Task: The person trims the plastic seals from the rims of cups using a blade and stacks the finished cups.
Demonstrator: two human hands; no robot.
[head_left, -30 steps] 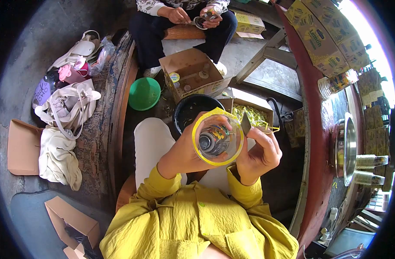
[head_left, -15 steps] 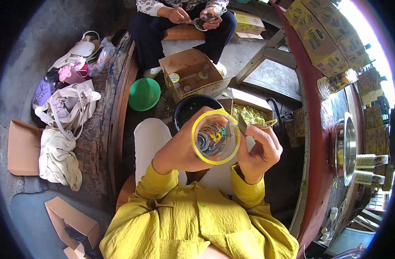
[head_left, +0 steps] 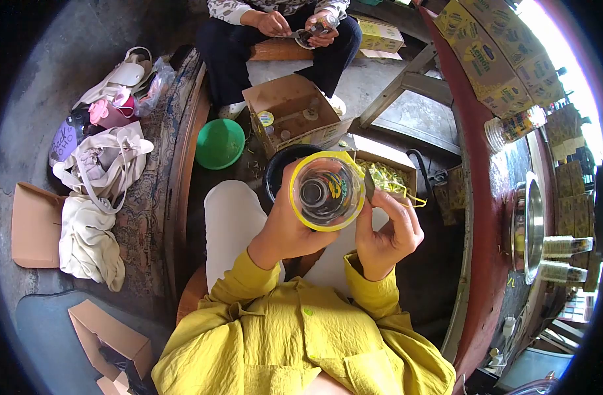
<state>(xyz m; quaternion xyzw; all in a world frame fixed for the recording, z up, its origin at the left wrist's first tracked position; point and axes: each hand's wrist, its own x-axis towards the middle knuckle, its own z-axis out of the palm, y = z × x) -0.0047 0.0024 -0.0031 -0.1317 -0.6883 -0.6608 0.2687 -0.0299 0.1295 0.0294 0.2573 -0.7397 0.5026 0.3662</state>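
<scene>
My left hand (head_left: 279,227) is wrapped round a clear plastic cup (head_left: 324,209) with a yellow rim and a printed pattern. The cup's open mouth faces me. Pinched between the thumb and fingers of my right hand (head_left: 392,230) is a small dark blade (head_left: 369,185), its tip against or very near the right side of the rim. A thin yellow strip (head_left: 415,199) sticks out beyond my right fingers; where it joins is hidden. Below the cup, partly covered, sits a black basin (head_left: 275,172).
A carton of yellow strips (head_left: 388,172), an open cardboard box (head_left: 291,108) and a green basin (head_left: 220,143) lie ahead. Opposite sits a person (head_left: 275,26) holding a clear cup. At right, a red-edged counter (head_left: 476,263) bears a metal basin (head_left: 530,227) and stacked cups.
The cup has shifted slightly up and left and turned more squarely towards me. My right hand moved a little left with the blade. The yellow strip now reaches lower and further right.
</scene>
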